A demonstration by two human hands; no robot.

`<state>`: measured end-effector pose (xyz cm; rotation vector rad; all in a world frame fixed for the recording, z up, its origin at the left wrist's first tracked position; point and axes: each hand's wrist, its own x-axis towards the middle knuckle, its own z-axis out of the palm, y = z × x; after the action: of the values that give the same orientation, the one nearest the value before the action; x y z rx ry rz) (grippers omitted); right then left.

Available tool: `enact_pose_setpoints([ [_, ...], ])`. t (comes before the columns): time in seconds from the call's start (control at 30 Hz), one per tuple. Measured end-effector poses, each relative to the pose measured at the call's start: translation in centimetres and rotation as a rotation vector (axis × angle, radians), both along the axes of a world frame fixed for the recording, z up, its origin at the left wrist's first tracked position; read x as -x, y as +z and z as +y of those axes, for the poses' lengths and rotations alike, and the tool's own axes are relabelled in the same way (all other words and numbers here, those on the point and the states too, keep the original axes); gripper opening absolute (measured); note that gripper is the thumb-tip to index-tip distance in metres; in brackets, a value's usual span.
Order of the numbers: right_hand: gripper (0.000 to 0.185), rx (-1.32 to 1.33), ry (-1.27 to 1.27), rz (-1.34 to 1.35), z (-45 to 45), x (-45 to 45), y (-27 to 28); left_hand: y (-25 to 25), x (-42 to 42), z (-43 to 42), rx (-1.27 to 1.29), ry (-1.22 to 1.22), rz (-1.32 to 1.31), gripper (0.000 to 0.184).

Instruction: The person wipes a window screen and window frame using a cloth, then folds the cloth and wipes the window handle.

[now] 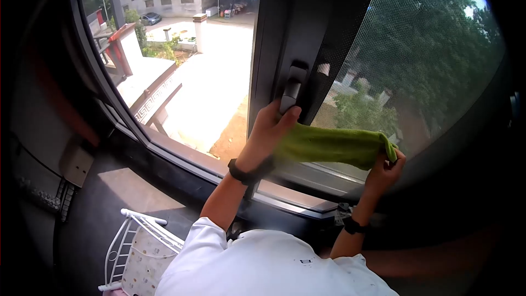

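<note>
Green cloth lies between my hands, long axis sideways, dipping slightly toward my right hand, which pinches its bunched far end. Its other end runs up beside my left hand; can't tell whether those fingers hold cloth too (wrist in the way). My left thumb and fingers close around the lower tip of the window handle, which rises above that hand, long axis near upright, leaning a touch right. Left hand is clearly nearer the handle. Mesh screen sits above my right hand. Containers: none I can make out by either hand. White-barred chair, patterned panel inside, well below-left of my left hand.
</note>
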<state>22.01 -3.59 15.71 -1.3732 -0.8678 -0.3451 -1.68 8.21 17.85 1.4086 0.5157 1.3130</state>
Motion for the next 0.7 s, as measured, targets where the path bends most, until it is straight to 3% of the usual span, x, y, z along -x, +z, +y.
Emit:
enact_pose_setpoints([
  [0.2, 0.013, 0.121, -0.035, -0.050, 0.1, 0.2, -2.9, -4.9, -0.3, 0.2, 0.116, 0.039, 0.093, 0.032],
  [0.43, 0.014, 0.033, 0.037, -0.007, -0.7, 0.1, -0.5, 0.1, 0.2, -0.1, -0.033, -0.002, 0.032, 0.024],
  [0.53, 0.014, 0.065, -0.001, 0.008, 0.1, 0.1, -0.6, -0.4, 0.5, 0.0, 0.147, -0.051, 0.067, 0.028],
  [0.57, 0.013, -0.051, 0.073, 0.071, 0.6, 0.2, -1.5, -1.2, 0.4, 0.1, 0.117, -0.022, 0.078, 0.027],
  [0.7, 0.013, 0.042, -0.014, -0.035, 0.8, 0.6, -4.2, -3.5, -0.5, 0.0, 0.123, 0.038, -0.023, 0.027],
])
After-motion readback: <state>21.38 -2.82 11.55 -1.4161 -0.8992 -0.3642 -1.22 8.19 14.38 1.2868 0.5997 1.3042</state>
